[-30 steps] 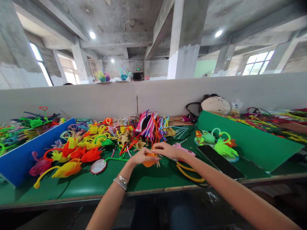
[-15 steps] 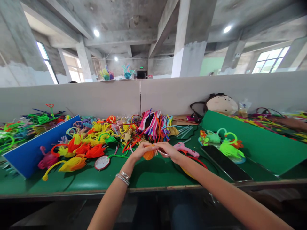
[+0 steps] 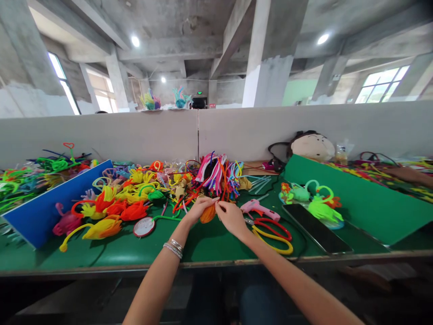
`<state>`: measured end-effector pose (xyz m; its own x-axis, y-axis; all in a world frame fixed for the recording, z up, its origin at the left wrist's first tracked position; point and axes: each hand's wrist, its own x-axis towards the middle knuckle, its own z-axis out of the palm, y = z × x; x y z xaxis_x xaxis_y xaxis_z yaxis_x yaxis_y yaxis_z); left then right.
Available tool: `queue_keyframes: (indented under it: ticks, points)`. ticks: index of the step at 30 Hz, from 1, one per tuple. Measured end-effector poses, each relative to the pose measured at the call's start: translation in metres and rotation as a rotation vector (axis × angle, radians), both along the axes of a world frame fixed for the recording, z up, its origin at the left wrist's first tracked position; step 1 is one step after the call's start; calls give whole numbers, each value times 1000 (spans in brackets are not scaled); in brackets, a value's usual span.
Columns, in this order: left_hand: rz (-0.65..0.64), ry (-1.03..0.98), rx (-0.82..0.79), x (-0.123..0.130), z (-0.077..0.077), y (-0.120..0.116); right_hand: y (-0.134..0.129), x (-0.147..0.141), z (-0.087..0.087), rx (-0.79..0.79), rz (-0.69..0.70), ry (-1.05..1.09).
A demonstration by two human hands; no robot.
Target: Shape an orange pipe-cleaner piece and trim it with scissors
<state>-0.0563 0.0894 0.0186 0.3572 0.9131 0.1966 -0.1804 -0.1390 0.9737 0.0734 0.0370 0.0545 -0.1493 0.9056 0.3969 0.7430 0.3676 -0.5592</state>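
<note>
While the left hand (image 3: 199,210) curls its fingers closed over an orange, rounded, ribbed bundle (image 3: 207,215), the right hand (image 3: 233,220) meets it from the other side, its thumb and fingertips drawn together in a narrow pinch beside the bundle's top. Whether the right fingers hold any part of it cannot be told. The bundle shows below the left fingers, above the glossy green tabletop (image 3: 206,248). Silvery and beaded bracelets (image 3: 173,248) circle the wrist behind the left hand.

Just right of the grip lie scissors with looped red and yellow handles (image 3: 277,238), partly behind the right hand, and past them a pink pistol-shaped glue gun (image 3: 262,209). Left of the grip is a round white disc with a red rim (image 3: 144,227); farther left, a yellow-and-orange fuzzy swan-like figure (image 3: 101,229) stretches its curved neck outward. Well to the right rests a flat black rectangular slab (image 3: 316,229), with a lime-green fuzzy swan-like figure (image 3: 324,210) beyond it.

Beyond the grip stands a thick bunch of pink, white, purple and orange fuzzy stems (image 3: 214,176). Farthest back, a long pale grey partition (image 3: 135,137) runs across.
</note>
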Motion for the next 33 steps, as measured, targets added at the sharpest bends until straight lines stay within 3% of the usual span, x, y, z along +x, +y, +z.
queue_keyframes:
  ticks: [6,12,20,33]
  points:
    - [-1,206,120,1,-1,-2,-9,-4,-22,88,-154,-118]
    - [-31,374,237,5,1,-8,-16,0,-40,123,-186,-134]
    - [-45,465,290,4,0,-7,-18,-3,-42,146,-189,-153]
    - [-14,435,298,5,-3,-4,-19,-3,-45,187,-254,-190]
